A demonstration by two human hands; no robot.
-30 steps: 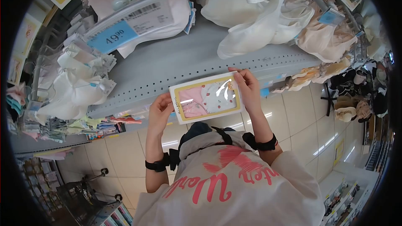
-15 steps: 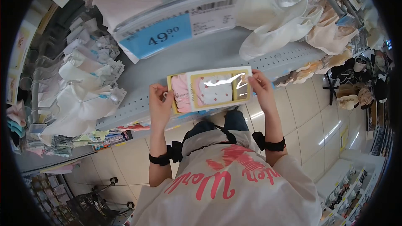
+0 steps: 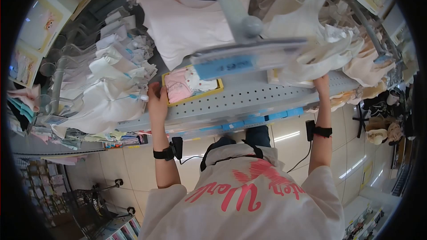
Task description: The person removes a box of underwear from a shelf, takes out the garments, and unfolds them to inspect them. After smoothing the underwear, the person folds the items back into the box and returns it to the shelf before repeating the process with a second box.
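A shallow yellow box tray [image 3: 195,96] lies on the grey perforated shelf, with folded pink clothing [image 3: 179,87] and white red-dotted clothing [image 3: 195,80] inside. My left hand [image 3: 156,100] is at the tray's left end, its thumb by the edge and its fingers slightly apart, open. Over to the right, my right hand [image 3: 322,85] is closed at the end of the white box sleeve [image 3: 284,79]. Hanging white garments and a price tag cover much of the sleeve, and the fingertips are partly hidden.
White garments [image 3: 115,84] hang on the left, a pale pink top [image 3: 187,18] behind, and peach ones [image 3: 371,69] on the right. A blurred price tag [image 3: 249,60] on a hook juts over the shelf [image 3: 249,100]. A cart [image 3: 95,209] stands on the tiled floor at lower left.
The sleeve has come off the tray and moved right with my right hand. The tray now rests on the shelf, its clothing uncovered. My hands are farther apart.
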